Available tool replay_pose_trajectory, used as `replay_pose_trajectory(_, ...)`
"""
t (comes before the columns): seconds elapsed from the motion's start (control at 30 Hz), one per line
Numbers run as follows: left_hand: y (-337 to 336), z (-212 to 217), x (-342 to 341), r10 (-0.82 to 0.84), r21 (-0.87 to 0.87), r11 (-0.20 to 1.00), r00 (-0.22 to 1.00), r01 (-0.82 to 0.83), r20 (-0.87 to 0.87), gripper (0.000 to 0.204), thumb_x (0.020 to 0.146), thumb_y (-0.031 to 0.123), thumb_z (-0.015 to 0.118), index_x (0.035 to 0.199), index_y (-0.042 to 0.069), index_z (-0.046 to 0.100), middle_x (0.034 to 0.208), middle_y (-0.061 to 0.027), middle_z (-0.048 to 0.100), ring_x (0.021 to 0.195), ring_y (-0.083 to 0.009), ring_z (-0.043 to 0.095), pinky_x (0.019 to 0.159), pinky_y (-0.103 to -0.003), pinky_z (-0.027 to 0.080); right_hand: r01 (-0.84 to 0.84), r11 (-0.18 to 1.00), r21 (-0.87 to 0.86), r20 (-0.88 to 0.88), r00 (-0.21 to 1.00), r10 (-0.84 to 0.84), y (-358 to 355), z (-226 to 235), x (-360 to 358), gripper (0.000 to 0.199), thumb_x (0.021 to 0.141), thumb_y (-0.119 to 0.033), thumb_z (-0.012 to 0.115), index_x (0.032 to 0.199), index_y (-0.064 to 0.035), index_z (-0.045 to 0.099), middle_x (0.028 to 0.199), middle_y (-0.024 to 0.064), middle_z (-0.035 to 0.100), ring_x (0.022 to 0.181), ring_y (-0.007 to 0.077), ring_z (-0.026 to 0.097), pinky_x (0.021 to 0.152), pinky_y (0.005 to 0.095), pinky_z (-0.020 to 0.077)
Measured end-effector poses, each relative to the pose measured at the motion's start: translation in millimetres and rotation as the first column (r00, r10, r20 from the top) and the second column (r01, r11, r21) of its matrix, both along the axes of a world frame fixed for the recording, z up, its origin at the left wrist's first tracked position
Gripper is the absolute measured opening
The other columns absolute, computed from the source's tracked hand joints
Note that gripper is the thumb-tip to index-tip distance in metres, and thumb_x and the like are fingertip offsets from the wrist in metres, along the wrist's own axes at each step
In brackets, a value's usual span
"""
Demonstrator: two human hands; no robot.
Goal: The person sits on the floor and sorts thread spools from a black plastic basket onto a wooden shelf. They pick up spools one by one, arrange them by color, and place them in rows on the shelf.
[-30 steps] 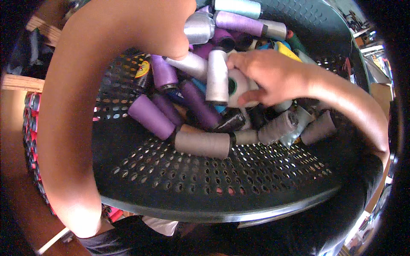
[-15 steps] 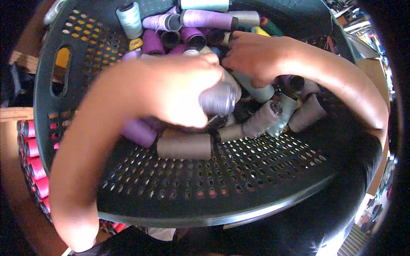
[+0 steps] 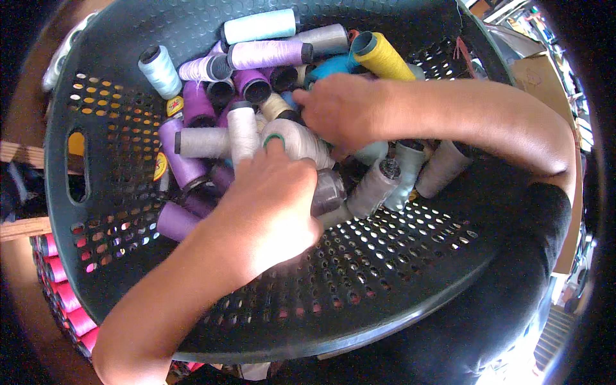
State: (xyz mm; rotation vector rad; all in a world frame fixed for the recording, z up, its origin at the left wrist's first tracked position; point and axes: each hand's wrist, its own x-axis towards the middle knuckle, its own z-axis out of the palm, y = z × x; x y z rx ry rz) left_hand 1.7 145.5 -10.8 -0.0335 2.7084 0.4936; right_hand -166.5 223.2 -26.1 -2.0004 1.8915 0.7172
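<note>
A dark green perforated plastic basket (image 3: 256, 333) holds many thread spools. My left hand (image 3: 273, 205) is closed around a dark grey spool (image 3: 328, 192) at the middle of the heap. Its forefinger lies by the green-rimmed end of a big pale grey thread cone (image 3: 298, 142). Just beyond that cone my right hand (image 3: 343, 112) reaches down into the heap, its fingers bent and their tips mostly hidden among the spools. Next to the left hand a white spool (image 3: 242, 128) stands tilted, with a light grey spool (image 3: 202, 142) lying beside it.
Purple spools (image 3: 181, 151) lie at the left, a yellow spool (image 3: 385, 56) and pale blue spool (image 3: 260, 25) at the back. Grey spools (image 3: 375, 189) rest at the right. Outside the basket, pink spools (image 3: 67, 295) are stacked at left and a cardboard box (image 3: 545, 80) stands right.
My left hand has come lower and nearer with the dark grey spool, uncovering the white spool and big pale cone. My right hand has shifted left and nearer; the yellow spool shows more.
</note>
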Motion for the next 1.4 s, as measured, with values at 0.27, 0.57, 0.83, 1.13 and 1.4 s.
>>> replay_pose_trajectory(0.27, -37, 13, -29, 0.082, 0.447, 0.874, 0.965, -0.189, 0.248, 0.03, 0.075, 0.028, 0.074, 0.089, 0.002, 0.073, 0.076, -0.0135, 0.071, 0.074, -0.0225, 0.071, 0.071, -0.037, 0.055, -0.061, 0.952, 0.298, 0.308, 0.951, -0.036, -18, 33, -68, 0.042, 0.063, -0.027, 0.082, 0.094, 0.0005, 0.076, 0.093, 0.0223, 0.074, 0.091, 0.0406, 0.071, 0.08, 0.0457, 0.0581)
replay_pose_trajectory(0.57, -105, 98, 0, 0.358, 0.325, 0.847, 0.903, -0.421, 0.236, 0.063, 0.064, 0.01, 0.074, 0.125, 0.002, 0.06, 0.104, -0.0076, 0.067, 0.098, -0.0216, 0.063, 0.09, -0.036, 0.05, 0.167, 0.959, 0.227, 0.249, 0.943, -0.223, -34, 94, -66, 0.027, 0.077, -0.023, 0.071, 0.082, 0.0035, 0.071, 0.079, 0.0141, 0.071, 0.074, 0.0231, 0.066, 0.069, 0.0391, 0.0494)
replay_pose_trajectory(0.83, -123, 95, 9, 0.519, -0.001, 0.855, 0.854, -0.519, -0.047, 0.04, 0.06, 0.022, 0.07, 0.091, -0.002, 0.071, 0.08, -0.0091, 0.068, 0.073, -0.023, 0.062, 0.073, -0.033, 0.051, 0.404, 0.821, -0.403, 0.433, 0.875, -0.218, -37, 103, -13, 0.036, 0.08, -0.023, 0.075, 0.103, 0.0037, 0.069, 0.1, 0.0206, 0.073, 0.094, 0.0342, 0.07, 0.087, 0.038, 0.0575)
replay_pose_trajectory(1.13, -140, 79, 0, 0.35, -0.022, 0.937, 0.937, -0.35, 0.015, 0.038, 0.063, 0.015, 0.07, 0.098, 0.0, 0.071, 0.085, -0.008, 0.07, 0.078, -0.0208, 0.065, 0.075, -0.036, 0.052, 0.098, 0.995, 0.028, -0.105, 0.99, -0.095, -19, 45, -22, 0.028, 0.075, -0.023, 0.076, 0.095, -0.0026, 0.076, 0.092, 0.0164, 0.075, 0.089, 0.0342, 0.072, 0.079, 0.0442, 0.058)
replay_pose_trajectory(1.4, -126, 82, -4, 0.239, -0.08, 0.968, 0.971, -0.236, 0.024, 0.048, 0.065, 0.012, 0.071, 0.111, -0.001, 0.067, 0.095, -0.0087, 0.072, 0.087, -0.0204, 0.066, 0.081, -0.036, 0.052, 0.018, 0.999, 0.029, -0.372, 0.928, -0.006, 1, -56, -25, 0.012, 0.082, -0.022, 0.072, 0.087, -0.0138, 0.08, 0.088, 0.008, 0.078, 0.082, 0.0278, 0.076, 0.065, 0.0423, 0.0595)
